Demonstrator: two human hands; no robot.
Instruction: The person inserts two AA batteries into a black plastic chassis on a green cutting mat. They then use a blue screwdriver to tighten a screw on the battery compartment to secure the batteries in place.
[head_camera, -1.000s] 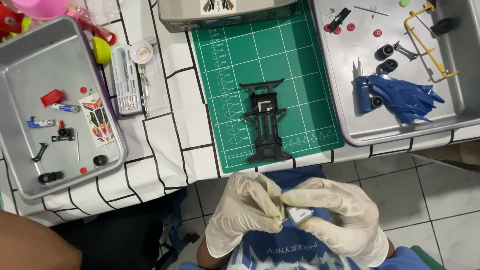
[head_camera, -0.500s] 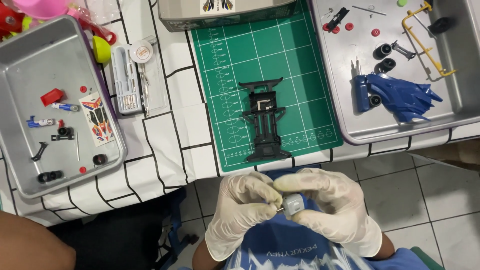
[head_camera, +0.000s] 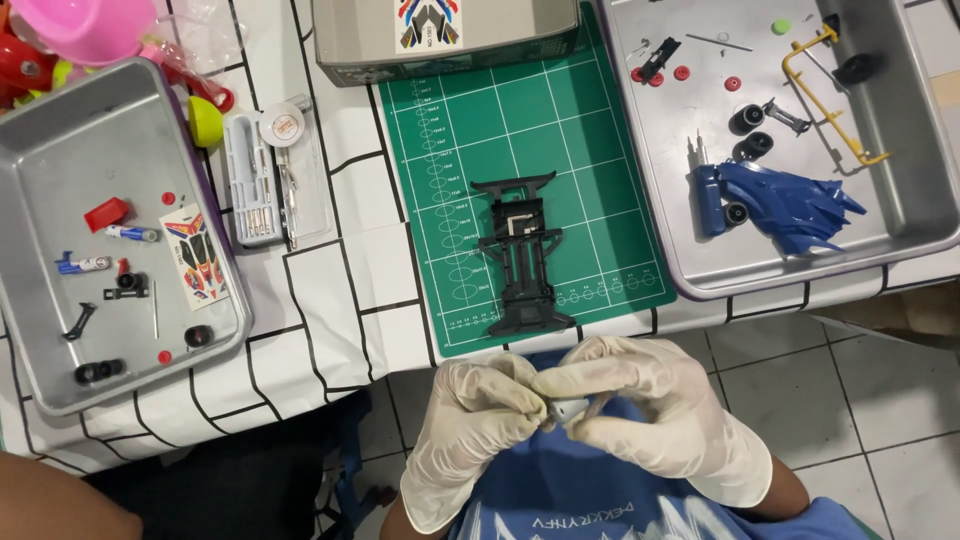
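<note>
Small grey part (head_camera: 568, 408) still pinched btwn left hand (head_camera: 480, 420) & right hand (head_camera: 655, 410), now slightly higher.

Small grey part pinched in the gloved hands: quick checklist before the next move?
1. Small grey part held by both hands: ok, left hand and right hand meet on it, off the table edge.
2. Part's kind and facing: cannot tell, fingers cover most of it.
3. Black plastic car chassis free on the green cutting mat: ok, nothing lies on it.
4. Blue car body shell out of the way: ok, inside the right metal tray.
5. Both gloves intact: ok, no tears visible.
</note>
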